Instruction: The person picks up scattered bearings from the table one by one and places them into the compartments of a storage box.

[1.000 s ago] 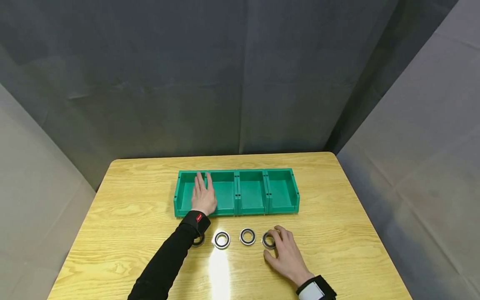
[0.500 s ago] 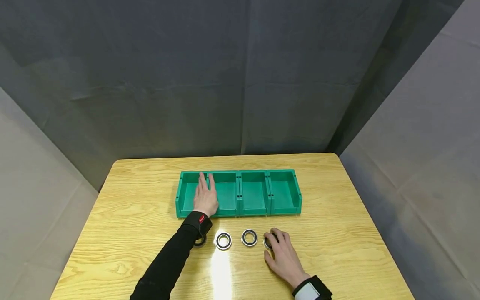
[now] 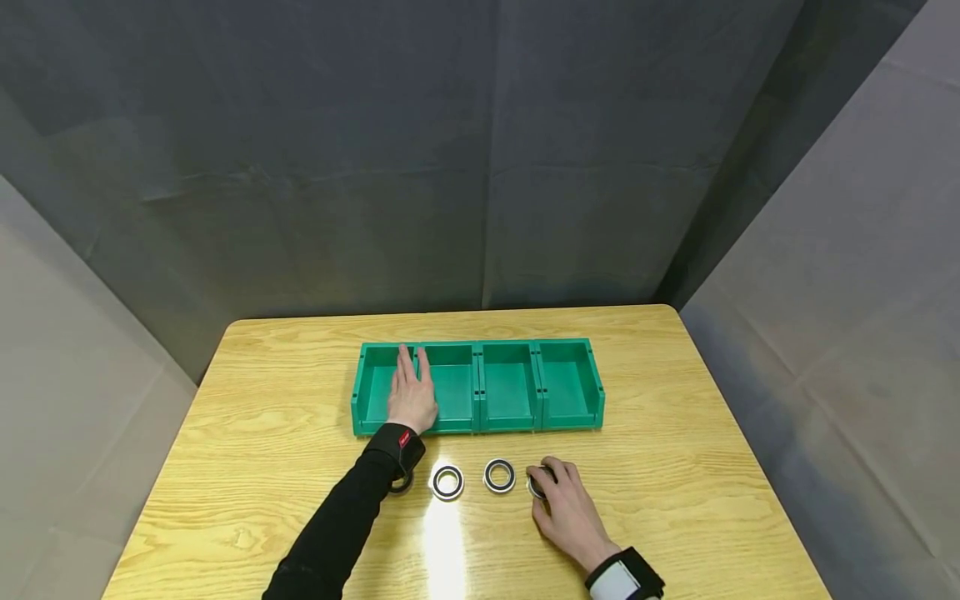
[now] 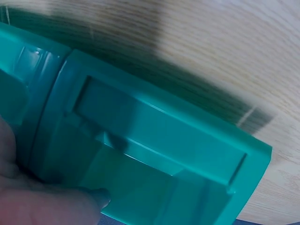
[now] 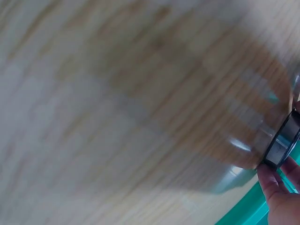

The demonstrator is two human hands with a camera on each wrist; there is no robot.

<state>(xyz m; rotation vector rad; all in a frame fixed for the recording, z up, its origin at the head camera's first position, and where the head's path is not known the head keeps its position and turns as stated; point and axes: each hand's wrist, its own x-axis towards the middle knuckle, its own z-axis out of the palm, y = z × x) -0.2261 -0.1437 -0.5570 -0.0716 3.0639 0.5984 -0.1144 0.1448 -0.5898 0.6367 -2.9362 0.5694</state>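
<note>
My left hand (image 3: 412, 402) lies with straight fingers over the divider between the two leftmost compartments of the green bin row (image 3: 508, 421). In the left wrist view its thumb (image 4: 56, 206) reaches over one green compartment (image 4: 159, 112). My right hand (image 3: 572, 512) pinches the rightmost ball bearing (image 3: 534, 490), which its fingers partly cover. The right wrist view shows that bearing (image 5: 277, 151) at the right edge, with fingertips (image 5: 267, 180) against its rim. Two more bearings, one (image 3: 447, 496) in the glare and another (image 3: 499, 488) beside it, lie flat on the table.
A further bearing (image 3: 402, 485) is mostly hidden under the left wrist. The wooden table (image 3: 247, 467) has a bright glare streak at its front middle. Dark cloth (image 3: 337, 167) hangs behind it, and pale panels stand at both sides.
The fingers and thumb of the right hand have drawn in on the rightmost bearing. My left hand keeps its place on the bins. The head view has shifted slightly.
</note>
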